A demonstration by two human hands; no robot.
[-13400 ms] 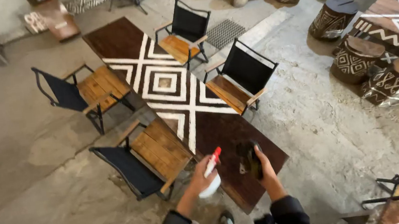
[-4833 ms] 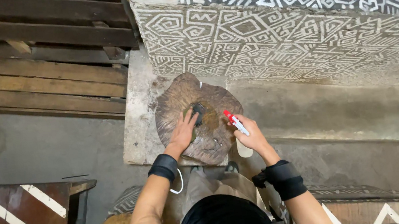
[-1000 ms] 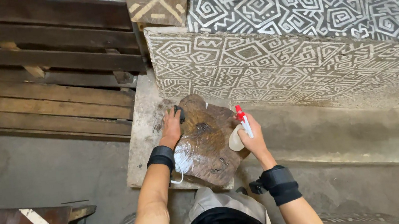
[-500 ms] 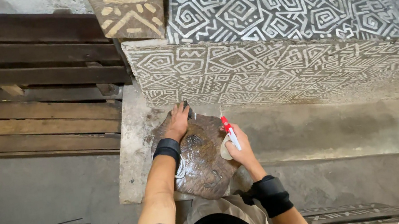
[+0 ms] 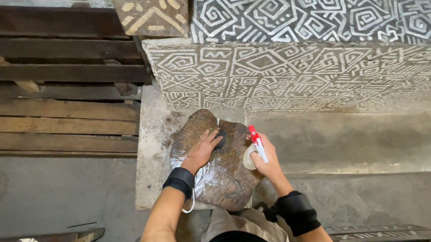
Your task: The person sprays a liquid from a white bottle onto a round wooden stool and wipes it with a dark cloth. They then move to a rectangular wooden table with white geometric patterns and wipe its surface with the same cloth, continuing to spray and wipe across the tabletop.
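A: Item one?
B: Wood slab [image 5: 219, 164], brown, irregular, carved grain, glossy wet patch. It lies on a concrete ledge [image 5: 150, 160] below the patterned wall [image 5: 301, 69].

A: Hands?
B: Left hand [image 5: 203, 149] pressed flat on the slab's top, grip closed over a small dark pad [image 5: 221, 138]. Right hand [image 5: 265, 164] wrapped round a white spray bottle [image 5: 252, 153] with red nozzle, at the slab's right edge.

A: Handling?
B: Likely heavy, rigid, slick where wet. Best taken by both dry side edges. Bottle light, held at the neck.

A: Nearby?
B: Planks [image 5: 47, 96] at left.
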